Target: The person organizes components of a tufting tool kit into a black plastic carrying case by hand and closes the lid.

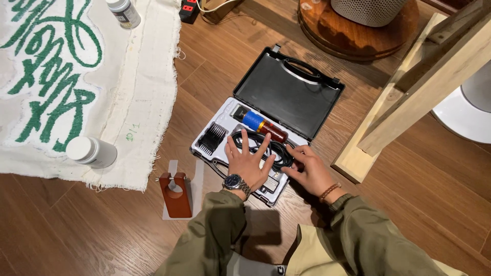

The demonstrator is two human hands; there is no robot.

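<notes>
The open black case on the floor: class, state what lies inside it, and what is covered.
Inside the case: an electric clipper, black comb and coiled black cord. The left hand covers part of the cord and tray.

A cream cloth [138,76] painted with green strokes covers the floor's upper left corner. One white jar [92,152] lies near the cloth's lower edge, another [123,12] by its top edge. A reddish wooden stand [175,194] sits just below the cloth. A pale timber frame [424,82] leans at right.
</notes>
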